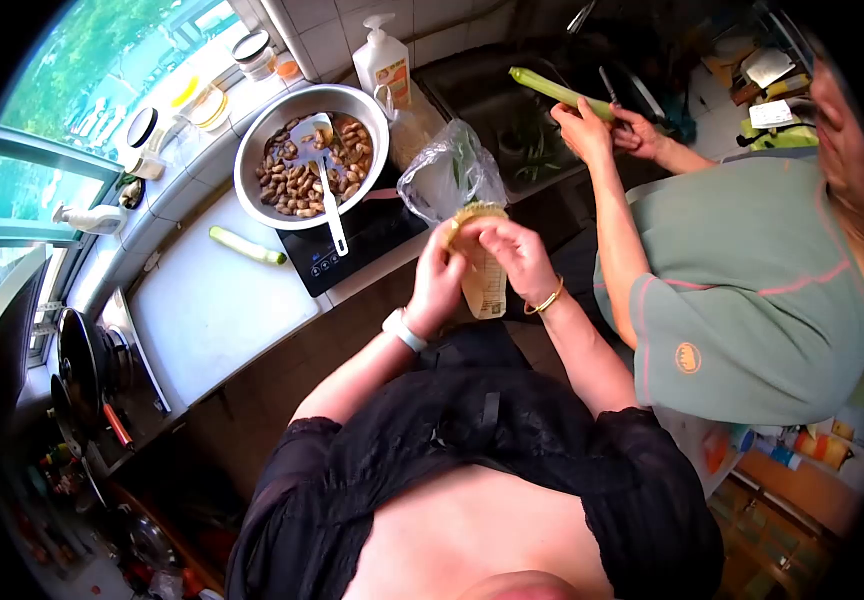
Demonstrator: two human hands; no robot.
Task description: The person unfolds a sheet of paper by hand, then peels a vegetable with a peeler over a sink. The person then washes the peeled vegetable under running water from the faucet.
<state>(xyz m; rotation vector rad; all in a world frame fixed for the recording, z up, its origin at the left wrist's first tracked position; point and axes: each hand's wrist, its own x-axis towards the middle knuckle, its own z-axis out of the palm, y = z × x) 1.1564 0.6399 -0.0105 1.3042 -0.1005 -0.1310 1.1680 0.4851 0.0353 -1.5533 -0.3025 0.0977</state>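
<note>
In front of my chest, my left hand (438,284) and my right hand (518,262) are at the rolled-looking top of a printed packet (488,288). Its upper edge is yellowish green, and the lower part hangs down between my wrists. What the packet contains is hidden. Just beyond my fingers is a crumpled clear plastic bag (452,172) with something green inside. To its left stands a metal basin (244,165) of peanuts in shells (302,188) in brown liquid. A white slotted spoon (333,215) rests in it, handle toward me.
The basin sits on a black induction cooker (337,262). A pale green gourd (247,246) lies on the white counter (214,320). At right, a person in a grey-green shirt (742,290) holds a long green vegetable (562,93) over the sink (472,100). A pump bottle (382,65) stands behind.
</note>
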